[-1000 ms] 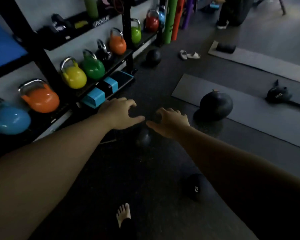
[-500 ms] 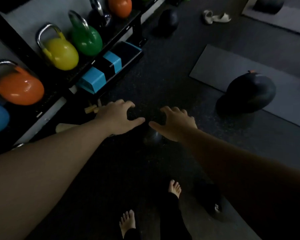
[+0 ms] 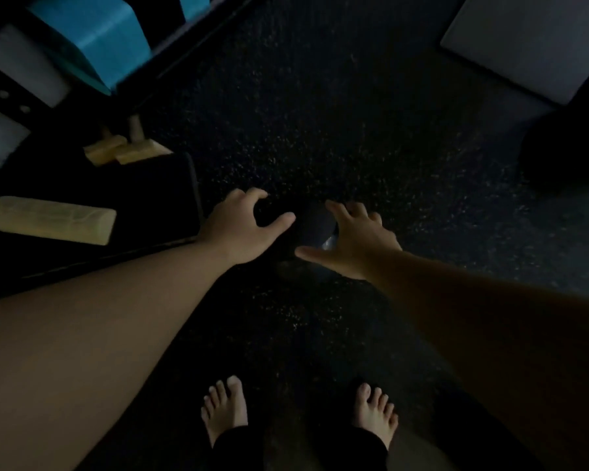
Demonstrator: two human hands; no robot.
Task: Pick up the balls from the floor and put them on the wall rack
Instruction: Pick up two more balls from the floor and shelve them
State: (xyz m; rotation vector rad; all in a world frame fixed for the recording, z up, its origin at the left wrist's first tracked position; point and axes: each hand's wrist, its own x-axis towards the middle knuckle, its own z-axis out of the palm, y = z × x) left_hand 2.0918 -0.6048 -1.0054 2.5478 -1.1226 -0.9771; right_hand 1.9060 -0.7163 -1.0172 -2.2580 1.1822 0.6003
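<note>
While spread, hands (image 3: 242, 229) flank ball (image 3: 312, 226).

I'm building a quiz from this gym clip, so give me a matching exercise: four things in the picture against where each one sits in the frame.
Things:
1. small dark ball
2. teal block
3. grey mat
4. pale wooden roller

Places:
A. top right corner of the frame
B. at left, lying on a black pad
C. on the floor between the left hand and the right hand
D. top left, by the rack frame

Pairs: 1-C, 2-D, 3-A, 4-B
</note>
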